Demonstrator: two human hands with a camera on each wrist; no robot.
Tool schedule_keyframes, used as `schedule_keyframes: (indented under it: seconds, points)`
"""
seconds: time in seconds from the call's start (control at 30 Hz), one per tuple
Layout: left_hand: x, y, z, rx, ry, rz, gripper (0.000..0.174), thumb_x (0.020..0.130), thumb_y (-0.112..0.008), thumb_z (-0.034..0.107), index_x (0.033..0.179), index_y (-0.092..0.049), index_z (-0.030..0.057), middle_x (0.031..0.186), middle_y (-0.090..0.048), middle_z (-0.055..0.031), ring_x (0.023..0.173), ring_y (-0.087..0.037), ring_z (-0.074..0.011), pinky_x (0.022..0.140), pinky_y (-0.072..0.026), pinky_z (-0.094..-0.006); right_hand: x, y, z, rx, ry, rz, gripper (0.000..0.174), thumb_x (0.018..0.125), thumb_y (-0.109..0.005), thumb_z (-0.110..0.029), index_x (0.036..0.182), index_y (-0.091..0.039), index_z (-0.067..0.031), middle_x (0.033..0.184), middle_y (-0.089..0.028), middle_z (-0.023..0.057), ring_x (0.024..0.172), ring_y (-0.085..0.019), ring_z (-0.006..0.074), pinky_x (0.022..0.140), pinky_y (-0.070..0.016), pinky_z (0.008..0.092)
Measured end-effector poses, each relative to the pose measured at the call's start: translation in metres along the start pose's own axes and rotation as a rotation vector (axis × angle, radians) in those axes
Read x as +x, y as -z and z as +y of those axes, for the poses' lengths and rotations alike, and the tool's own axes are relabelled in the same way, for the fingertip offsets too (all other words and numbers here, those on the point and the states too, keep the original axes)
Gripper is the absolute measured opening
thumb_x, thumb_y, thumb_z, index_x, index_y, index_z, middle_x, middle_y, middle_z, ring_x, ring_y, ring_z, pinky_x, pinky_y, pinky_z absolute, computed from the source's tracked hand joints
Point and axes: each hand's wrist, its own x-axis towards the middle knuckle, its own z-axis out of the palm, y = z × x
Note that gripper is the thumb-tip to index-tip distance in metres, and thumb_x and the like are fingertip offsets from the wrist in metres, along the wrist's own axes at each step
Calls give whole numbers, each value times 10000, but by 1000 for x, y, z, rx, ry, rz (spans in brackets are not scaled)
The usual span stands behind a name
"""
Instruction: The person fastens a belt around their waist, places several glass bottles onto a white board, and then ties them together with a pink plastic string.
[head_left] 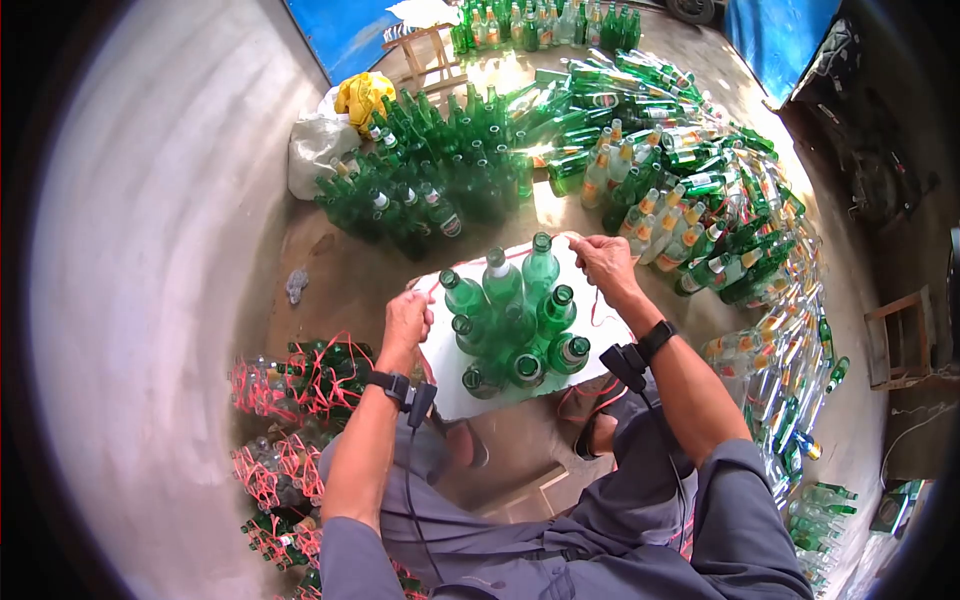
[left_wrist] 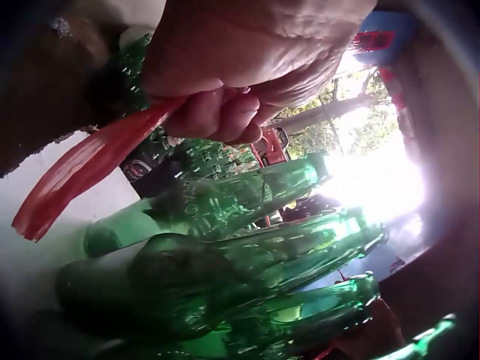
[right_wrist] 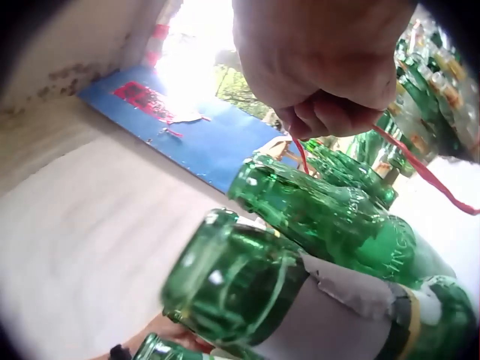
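Several green glass bottles (head_left: 505, 285) stand upright in a tight cluster on a white board (head_left: 604, 338) in front of the person's lap. At the cluster's left side, the left hand (head_left: 408, 318) grips a red plastic strip (left_wrist: 94, 169) with curled fingers; a flat end of it sticks out in the left wrist view. The right hand (head_left: 605, 265), at the board's far right corner, grips a red plastic string (right_wrist: 424, 171) that trails from both sides of its fist. Bottle necks (right_wrist: 255, 180) rise close below this fist in the right wrist view.
Upright green bottles (head_left: 440, 165) crowd the floor beyond the board. A long heap of lying bottles (head_left: 690, 150) curves down the right side. Bottle bundles tied with red string (head_left: 325, 375) sit at left. A pale wall (head_left: 170, 250) bounds the left, with a white sack (head_left: 320, 150) farther back.
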Motion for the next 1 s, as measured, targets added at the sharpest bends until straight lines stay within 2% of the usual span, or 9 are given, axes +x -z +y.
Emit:
schedule_keyframes:
  seconds: [0.03,0.13,0.2,0.3,0.4,0.53,0.8,0.93,1.0]
  points:
    - [1,0,-9,35,45,31,182,949,-558,185,842,-631,57,572,-542,-1,378,-378,-61,347,-250,-226,8,0,10,-114,-3,24,289,898,-693,-243,803,-763,21,588,-641,48,499,-543,108,470,-422,299]
    - [1,2,-39,87,120,16,172,880,-565,139,870,-666,-1,580,-609,-89,358,-393,-112,347,-271,-277,19,5,37,-306,30,36,273,898,-704,-219,761,-730,16,588,-613,18,468,-488,78,426,-387,263]
    - [-7,-1,-54,107,152,9,171,874,-563,128,859,-671,-4,588,-625,-103,355,-404,-122,345,-274,-284,19,5,58,-347,48,49,271,880,-698,-219,806,-749,37,597,-640,41,500,-539,105,480,-455,299]
    - [-14,-4,-69,162,180,-16,174,866,-556,110,844,-677,-13,596,-644,-119,355,-430,-137,343,-287,-297,13,4,77,-532,53,-10,274,857,-670,-248,865,-773,5,750,-742,131,684,-703,217,692,-559,351]
    - [-13,-4,-74,178,172,-38,183,860,-542,93,841,-680,-27,578,-644,-126,366,-475,-150,345,-317,-309,11,3,71,-362,-89,-42,243,857,-678,-207,876,-764,20,742,-738,124,650,-696,206,648,-556,345]
    - [-7,-8,-75,135,109,43,189,865,-526,86,854,-677,-27,588,-660,-139,369,-518,-171,338,-335,-313,15,-2,62,-248,-117,-18,229,905,-662,-172,882,-748,39,658,-671,73,491,-591,127,426,-470,282]
    - [-19,-4,-100,191,128,39,143,868,-525,101,843,-632,10,595,-643,-121,361,-500,-168,325,-308,-294,15,-7,66,-408,-161,-26,204,872,-684,-162,796,-723,23,675,-700,94,536,-652,172,510,-533,319]
    - [-36,1,-122,202,160,34,180,853,-540,77,816,-672,-40,576,-662,-147,388,-576,-193,368,-430,-329,13,-1,77,-454,-183,-92,199,857,-688,-157,780,-722,24,629,-671,85,519,-636,173,489,-523,325]
    - [-47,0,-124,258,165,-21,168,878,-544,123,826,-648,2,580,-646,-103,363,-531,-175,327,-325,-298,9,3,84,-568,-149,-173,218,852,-681,-165,754,-716,27,598,-651,83,509,-627,168,485,-519,326]
